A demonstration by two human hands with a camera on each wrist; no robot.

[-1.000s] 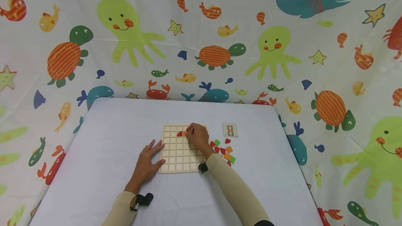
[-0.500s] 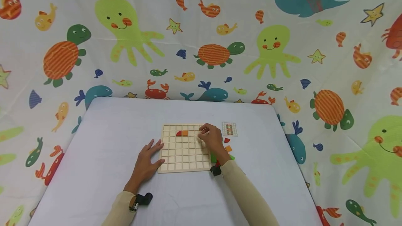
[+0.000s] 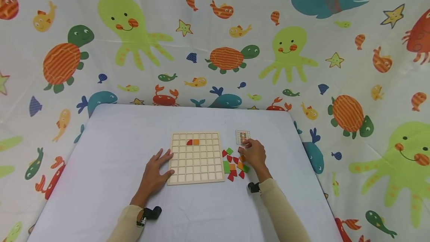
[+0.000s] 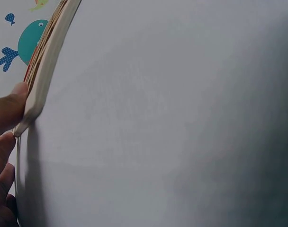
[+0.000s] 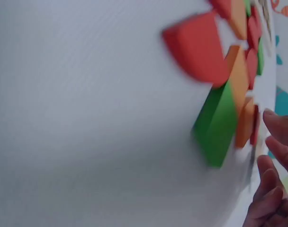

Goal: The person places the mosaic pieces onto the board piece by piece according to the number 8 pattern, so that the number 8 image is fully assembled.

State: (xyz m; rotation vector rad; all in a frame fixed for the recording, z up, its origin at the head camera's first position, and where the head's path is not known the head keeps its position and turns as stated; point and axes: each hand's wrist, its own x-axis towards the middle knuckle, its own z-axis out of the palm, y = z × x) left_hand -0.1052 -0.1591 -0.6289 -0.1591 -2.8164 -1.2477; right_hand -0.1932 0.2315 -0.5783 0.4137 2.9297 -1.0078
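A wooden grid board (image 3: pixel 193 164) lies on the white table. In its second row sit a red quarter-round tile (image 3: pixel 189 142) and an orange square tile (image 3: pixel 196 142), side by side. My left hand (image 3: pixel 153 171) rests at the board's left side, fingers spread and touching its edge, as the left wrist view also shows. My right hand (image 3: pixel 254 155) is over the far right part of the loose tiles, close to the card. In the right wrist view its fingers (image 5: pixel 272 177) are bent slightly, with no tile visible between them; a red tile lies near the fingertips.
Loose red, orange and green tiles, such as a green one (image 3: pixel 226 167) and a red one (image 3: pixel 242 174), lie right of the board. A small printed pattern card (image 3: pixel 239 137) lies behind them. A sea-animal cloth (image 3: pixel 215 21) hangs at the back.
My right hand has left the orange square in the grid and moved right, off the board, to the loose tiles. My left hand has stayed at the board's edge.
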